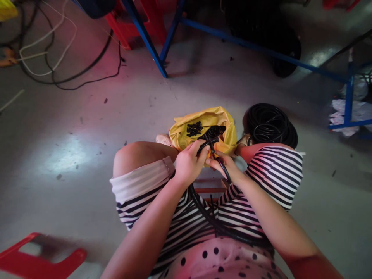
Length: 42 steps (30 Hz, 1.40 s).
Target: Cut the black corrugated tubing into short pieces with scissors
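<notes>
Low down — black tube (pixel 207 217) clamped in left fingers (pixel 193 148), right fingers (pixel 215 164) around cutters (pixel 214 153)

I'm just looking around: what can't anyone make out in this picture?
In the head view:
- Hand tool: its grip is partly hidden by the right hand.
- Black tube: it runs out of sight behind the right forearm, so any link to the black coil is untraceable.
- Black pieces in the yellow bag: too small and dark to count.
- Red plastic object: cut off by the left and bottom edges.
</notes>
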Motion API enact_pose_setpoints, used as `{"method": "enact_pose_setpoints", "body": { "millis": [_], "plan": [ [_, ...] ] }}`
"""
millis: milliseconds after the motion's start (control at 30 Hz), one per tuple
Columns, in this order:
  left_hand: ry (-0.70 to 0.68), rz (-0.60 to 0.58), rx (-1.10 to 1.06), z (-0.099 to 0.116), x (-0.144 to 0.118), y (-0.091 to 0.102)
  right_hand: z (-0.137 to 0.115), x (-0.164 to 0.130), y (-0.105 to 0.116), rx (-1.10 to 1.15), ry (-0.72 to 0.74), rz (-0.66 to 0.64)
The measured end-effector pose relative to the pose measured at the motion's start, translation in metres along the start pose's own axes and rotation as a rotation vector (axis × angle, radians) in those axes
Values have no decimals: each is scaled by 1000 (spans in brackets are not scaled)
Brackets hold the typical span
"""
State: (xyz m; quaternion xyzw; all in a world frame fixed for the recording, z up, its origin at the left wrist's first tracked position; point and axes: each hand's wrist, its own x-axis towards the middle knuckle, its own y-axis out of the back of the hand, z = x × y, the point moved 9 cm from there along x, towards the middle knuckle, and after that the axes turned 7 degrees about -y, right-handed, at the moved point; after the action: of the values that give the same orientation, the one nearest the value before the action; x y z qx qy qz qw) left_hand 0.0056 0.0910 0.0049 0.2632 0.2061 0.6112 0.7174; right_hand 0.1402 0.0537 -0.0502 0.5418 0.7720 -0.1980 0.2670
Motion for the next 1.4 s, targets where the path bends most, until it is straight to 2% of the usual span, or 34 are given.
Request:
{"method": "enact_pose_setpoints", "body": {
  "millis": [233, 400, 567, 800, 967, 1100, 1200, 1400],
  "plan": [
    [-47, -140, 34, 3, -2, -10, -2, -1, 8, -182, -48, -13],
    [-69, -206, 81, 5, -3, -16, -5, 2, 9, -221, -22, 5],
    [-86, -196, 75, 3, -2, -16, 2, 3, 13, -295, -29, 76],
    [-22, -98, 30, -5, 1, -10, -1, 0, 20, -358, -70, 220],
    [29, -88, 3, -9, 2, -9, -3, 3, 16, -311, -67, 157],
    [-21, -147, -61, -5, 0, -15, -3, 5, 16, -321, -22, 116],
    [-50, -173, -84, -5, -1, -18, -1, 7, 20, -395, -32, 133],
    [3, -145, -124, -13, 0, -17, 2, 8, 27, -469, -101, 193]
  ]
}}
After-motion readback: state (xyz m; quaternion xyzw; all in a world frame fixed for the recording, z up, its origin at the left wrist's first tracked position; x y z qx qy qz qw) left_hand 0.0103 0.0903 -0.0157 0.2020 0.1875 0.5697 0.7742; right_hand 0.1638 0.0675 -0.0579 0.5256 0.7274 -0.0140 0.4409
